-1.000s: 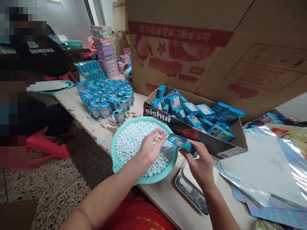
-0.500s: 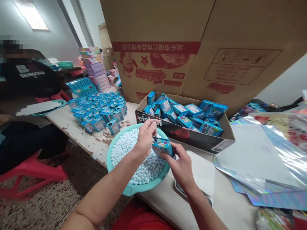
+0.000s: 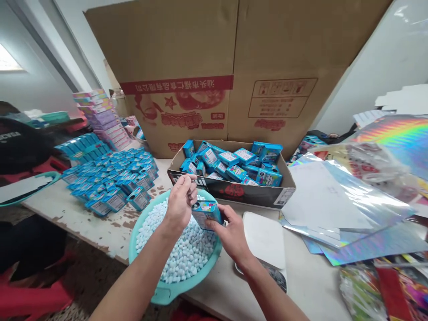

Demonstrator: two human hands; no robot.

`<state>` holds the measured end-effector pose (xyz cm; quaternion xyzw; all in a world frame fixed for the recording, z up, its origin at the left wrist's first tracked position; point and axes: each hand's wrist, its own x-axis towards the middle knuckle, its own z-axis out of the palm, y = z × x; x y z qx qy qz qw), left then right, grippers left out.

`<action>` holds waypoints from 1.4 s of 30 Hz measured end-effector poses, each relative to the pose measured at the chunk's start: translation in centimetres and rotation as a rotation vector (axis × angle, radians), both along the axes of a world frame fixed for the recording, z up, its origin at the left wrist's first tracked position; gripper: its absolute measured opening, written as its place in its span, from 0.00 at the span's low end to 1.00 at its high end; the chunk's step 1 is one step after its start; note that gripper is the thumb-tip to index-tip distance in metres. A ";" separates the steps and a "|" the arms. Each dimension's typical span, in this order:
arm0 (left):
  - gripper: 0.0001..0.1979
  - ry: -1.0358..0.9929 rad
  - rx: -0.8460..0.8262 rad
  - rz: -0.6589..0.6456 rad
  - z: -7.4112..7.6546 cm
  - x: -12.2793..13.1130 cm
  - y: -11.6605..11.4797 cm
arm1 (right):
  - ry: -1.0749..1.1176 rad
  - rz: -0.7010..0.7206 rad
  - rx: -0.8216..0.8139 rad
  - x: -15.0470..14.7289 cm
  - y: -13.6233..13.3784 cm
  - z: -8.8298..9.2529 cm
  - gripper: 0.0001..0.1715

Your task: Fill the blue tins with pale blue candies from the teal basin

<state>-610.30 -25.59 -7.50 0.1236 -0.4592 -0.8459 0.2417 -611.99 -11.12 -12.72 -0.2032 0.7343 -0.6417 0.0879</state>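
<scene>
My right hand [image 3: 229, 229] grips a small blue candy box [image 3: 204, 215] by its right end, with its printed narrow side up. A dark round hole shows at the box's left end. Close beside that hole is my left hand [image 3: 180, 198], its fingers curled together; what they hold, if anything, is hidden. Both hands are over a turquoise basin [image 3: 160, 293] filled with small pale blue-white candies [image 3: 180, 261].
Behind the basin, an open carton [image 3: 257, 196] holds many blue boxes. More blue boxes [image 3: 113, 178] stand in rows at left. A large cardboard box [image 3: 200, 49] rises behind. At right are a white scale [image 3: 264, 240] and shiny plastic sheets [image 3: 337, 205].
The view has turned to the right, so things sit further left. My left hand's fingers are curled in more tightly beside the box. My right hand keeps its grip.
</scene>
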 end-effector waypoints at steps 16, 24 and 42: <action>0.21 -0.234 -0.876 -0.236 1.4 6.2 -2.0 | -0.028 0.234 -0.202 -0.4 -0.7 -0.7 0.25; 0.28 -1.195 -1.096 0.741 -2.7 13.0 -15.8 | 0.403 -0.271 0.092 -12.1 3.1 1.2 0.23; 0.41 -1.080 -0.819 0.269 -12.4 9.6 -24.8 | 0.614 0.033 1.237 -28.0 -7.1 -2.6 0.36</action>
